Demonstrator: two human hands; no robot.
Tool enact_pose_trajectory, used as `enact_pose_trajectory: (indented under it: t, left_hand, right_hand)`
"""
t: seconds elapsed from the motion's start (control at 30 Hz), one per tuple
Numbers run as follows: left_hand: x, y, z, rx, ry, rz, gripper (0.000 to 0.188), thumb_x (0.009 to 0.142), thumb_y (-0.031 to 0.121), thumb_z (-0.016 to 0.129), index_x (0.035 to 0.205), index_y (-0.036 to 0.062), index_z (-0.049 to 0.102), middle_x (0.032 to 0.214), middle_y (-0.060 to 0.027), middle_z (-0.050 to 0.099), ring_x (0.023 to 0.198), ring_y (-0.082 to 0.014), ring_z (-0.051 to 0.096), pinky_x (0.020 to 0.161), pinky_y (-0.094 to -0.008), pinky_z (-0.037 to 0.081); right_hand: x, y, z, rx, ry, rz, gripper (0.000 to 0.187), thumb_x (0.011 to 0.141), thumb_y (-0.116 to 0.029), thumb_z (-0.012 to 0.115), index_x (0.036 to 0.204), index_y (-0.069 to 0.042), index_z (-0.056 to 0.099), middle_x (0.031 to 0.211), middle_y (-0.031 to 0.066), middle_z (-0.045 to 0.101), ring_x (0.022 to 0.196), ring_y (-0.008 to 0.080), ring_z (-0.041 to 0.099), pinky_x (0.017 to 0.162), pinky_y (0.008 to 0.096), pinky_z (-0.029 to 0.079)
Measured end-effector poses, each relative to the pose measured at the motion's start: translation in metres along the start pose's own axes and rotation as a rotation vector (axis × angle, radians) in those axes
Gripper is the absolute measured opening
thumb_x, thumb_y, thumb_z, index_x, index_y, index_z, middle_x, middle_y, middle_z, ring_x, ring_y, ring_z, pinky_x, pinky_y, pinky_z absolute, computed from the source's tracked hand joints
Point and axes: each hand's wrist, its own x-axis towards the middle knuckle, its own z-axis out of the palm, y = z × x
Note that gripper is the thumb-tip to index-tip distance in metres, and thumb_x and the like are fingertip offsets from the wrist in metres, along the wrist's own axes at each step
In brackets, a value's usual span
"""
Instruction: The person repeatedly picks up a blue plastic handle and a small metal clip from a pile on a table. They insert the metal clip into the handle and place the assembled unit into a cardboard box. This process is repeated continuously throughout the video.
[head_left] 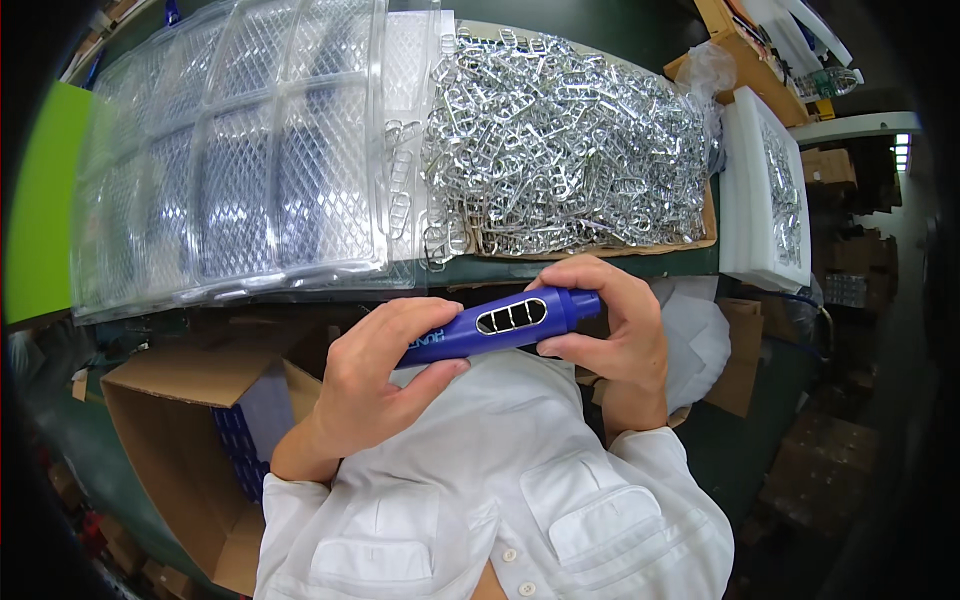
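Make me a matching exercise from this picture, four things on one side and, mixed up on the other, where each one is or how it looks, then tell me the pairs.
Things:
1. Blue tube
2. Metal frames
3. Clear plastic trays
4. Cardboard box

Places and states:
A. Standing open at the lower left
B. Held between the left hand and the right hand
C. Spread across the upper left
D. Silver and heaped, above and right of centre

Pairs: 1-B, 2-D, 3-C, 4-A
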Motion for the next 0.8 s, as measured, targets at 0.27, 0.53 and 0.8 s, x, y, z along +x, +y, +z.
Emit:
enact_pose_trajectory:
  t: [0.27, 0.53, 0.8]
  left_hand:
    - [-0.08, 0.003, -0.056, 0.352, 0.697, 0.211, 0.037, 0.106, 0.022, 0.062, 0.132, -0.0042, 0.057, 0.127, -0.0247, 0.064, 0.102, -0.032, 0.066, 0.096, -0.0471, 0.057]
    - [-0.194, -0.044, -0.088, 0.339, 1.21, -0.221, 0.028, 0.108, 0.003, 0.052, 0.134, -0.0053, 0.061, 0.138, -0.0132, 0.063, 0.097, -0.0173, 0.06, 0.092, -0.0325, 0.052]
    - [-0.371, -0.13, -0.096, 0.341, 1.488, -0.754, 0.027, 0.109, 0.008, 0.055, 0.132, -0.0021, 0.065, 0.129, -0.0093, 0.07, 0.106, -0.0166, 0.065, 0.088, -0.0292, 0.054]
  right_hand:
    - [0.117, -0.026, -0.095, -0.255, 0.722, 0.21, 0.044, 0.084, -0.017, 0.087, 0.119, 0.005, 0.073, 0.1, 0.0058, 0.074, 0.089, 0.0109, 0.068, 0.077, 0.0249, 0.054]
    - [0.274, 0.097, -0.189, -0.934, 0.527, 0.054, 0.052, 0.087, -0.033, 0.079, 0.123, 0.003, 0.075, 0.104, 0.0154, 0.081, 0.092, 0.0227, 0.077, 0.084, 0.0341, 0.058]
    - [0.182, 0.051, -0.128, -0.839, 0.017, 0.194, 0.02, 0.09, -0.01, 0.075, 0.107, -0.003, 0.08, 0.098, 0.01, 0.08, 0.089, 0.0214, 0.075, 0.085, 0.0348, 0.058]
